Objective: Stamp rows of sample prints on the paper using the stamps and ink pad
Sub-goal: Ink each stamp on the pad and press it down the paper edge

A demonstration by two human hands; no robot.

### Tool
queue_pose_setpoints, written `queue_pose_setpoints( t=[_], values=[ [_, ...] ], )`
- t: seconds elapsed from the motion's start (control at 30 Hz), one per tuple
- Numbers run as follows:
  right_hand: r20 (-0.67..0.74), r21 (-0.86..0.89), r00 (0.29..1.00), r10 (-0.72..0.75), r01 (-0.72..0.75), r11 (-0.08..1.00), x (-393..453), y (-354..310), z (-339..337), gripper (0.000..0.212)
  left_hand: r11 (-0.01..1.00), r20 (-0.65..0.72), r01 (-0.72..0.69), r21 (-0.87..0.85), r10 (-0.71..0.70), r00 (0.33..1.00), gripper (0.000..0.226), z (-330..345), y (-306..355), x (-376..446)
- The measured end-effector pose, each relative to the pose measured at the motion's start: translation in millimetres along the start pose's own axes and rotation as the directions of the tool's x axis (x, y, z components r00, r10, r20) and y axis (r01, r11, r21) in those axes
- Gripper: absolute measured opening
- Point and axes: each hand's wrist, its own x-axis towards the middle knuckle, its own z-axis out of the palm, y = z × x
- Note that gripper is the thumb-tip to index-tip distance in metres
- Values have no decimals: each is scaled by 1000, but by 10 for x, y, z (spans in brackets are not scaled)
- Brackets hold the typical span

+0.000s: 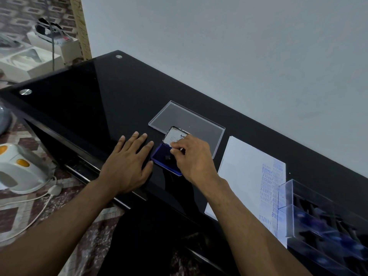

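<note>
Your right hand (194, 156) hovered over the open blue ink pad (166, 161), fingers curled in a pinch on something too small to make out. Your left hand (129, 160) lay flat and spread on the black glass table (79, 100), thumb touching the pad's left edge. The stamped paper (247, 176) sat just right of the pad, beside the clear stamp box (326, 222).

Right hand (192, 156) covers the near-right part of the ink pad (166, 162) and whatever its curled fingers pinch; can't tell the item. Lid label (176, 137) print behind the fingertips too small to read. Clear stamp box (318, 218) right of that hand is blurred, cut by the frame edge. It hides the paper's (245, 176) far-right rows.
</note>
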Motion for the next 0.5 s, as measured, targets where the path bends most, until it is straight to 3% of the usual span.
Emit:
queue_pose_setpoints(
  t=[0.1, 0.23, 0.5],
  values=[
    [-21, 63, 1000, 1, 0, 998, -37, 7, -3, 24, 1000, 13, 2, -13, -2, 1000, 72, -13, -1, 8],
    [-172, 241, 983, 67, -24, 970, -136, 108, 37, 25, 997, 19, 4, -71, -3, 1000, 74, -75, 13, 34],
    [-287, 316, 948, 138, -43, 948, -416, 494, -200, 21, 988, -19, -90, -122, 89, 996, 71, -254, 504, 133]
  ],
)
